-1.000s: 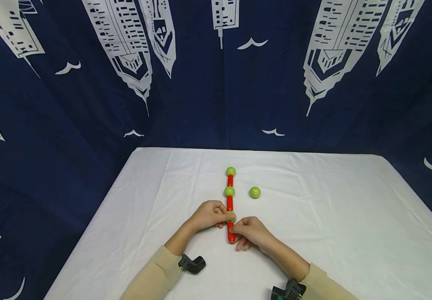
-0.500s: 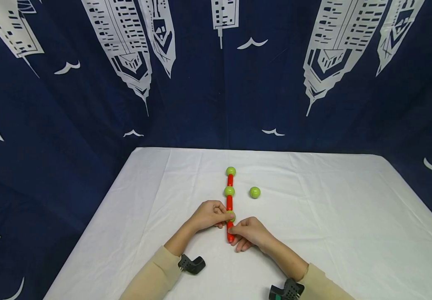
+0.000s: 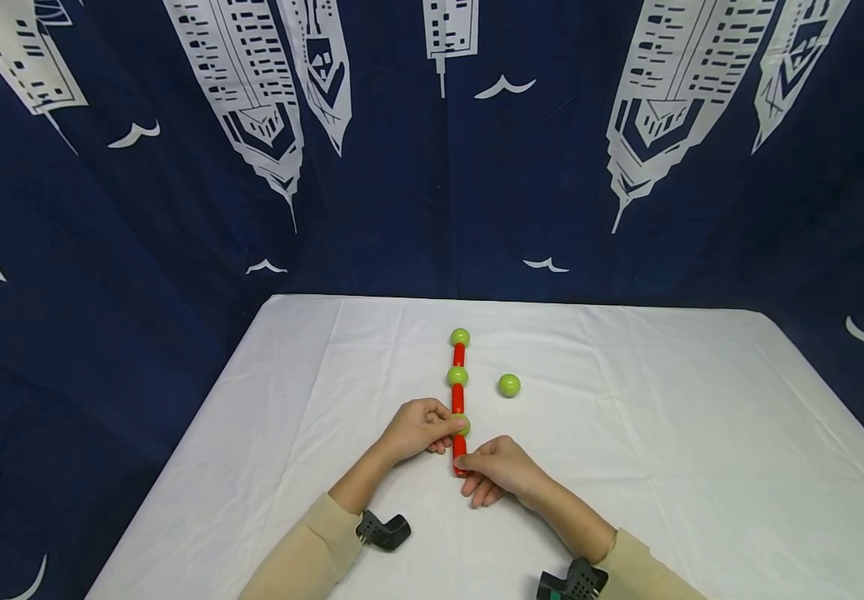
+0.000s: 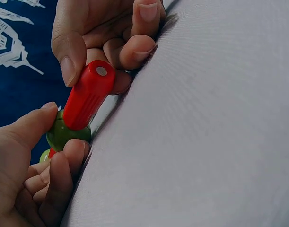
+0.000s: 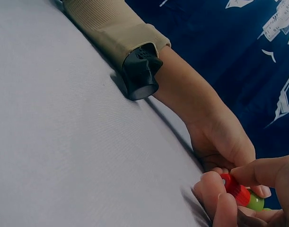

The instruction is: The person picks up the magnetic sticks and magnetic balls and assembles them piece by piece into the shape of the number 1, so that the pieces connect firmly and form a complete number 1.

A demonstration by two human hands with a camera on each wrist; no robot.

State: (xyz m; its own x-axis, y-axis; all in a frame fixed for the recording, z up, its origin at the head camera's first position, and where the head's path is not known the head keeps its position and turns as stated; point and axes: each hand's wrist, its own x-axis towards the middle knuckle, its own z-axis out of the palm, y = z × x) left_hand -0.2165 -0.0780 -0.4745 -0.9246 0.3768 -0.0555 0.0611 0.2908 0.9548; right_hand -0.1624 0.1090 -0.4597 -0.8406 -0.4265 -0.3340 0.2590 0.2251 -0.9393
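A straight chain of red rods and green balls runs away from me along the table in the head view. My left hand (image 3: 420,429) pinches the nearest green ball (image 4: 64,135) of the chain between thumb and fingers. Thumb and fingers of my right hand (image 3: 505,468) grip the nearest red rod (image 4: 90,94), whose free end carries a small silver disc. That rod's other end meets the pinched ball. Beyond it follow a second red rod (image 3: 457,398), a middle green ball (image 3: 457,377), a third red rod (image 3: 459,355) and a far green ball (image 3: 460,337).
A loose green ball (image 3: 509,385) lies on the white-covered table (image 3: 664,433), right of the chain. A dark blue curtain with white building prints (image 3: 402,208) hangs behind the table's far edge. Both wrists carry black cameras (image 3: 384,531).
The chain has slid slightly away from me, with both hands still holding it. The right hand's grip sits closer to the near rod's free end. The loose ball has stayed put.
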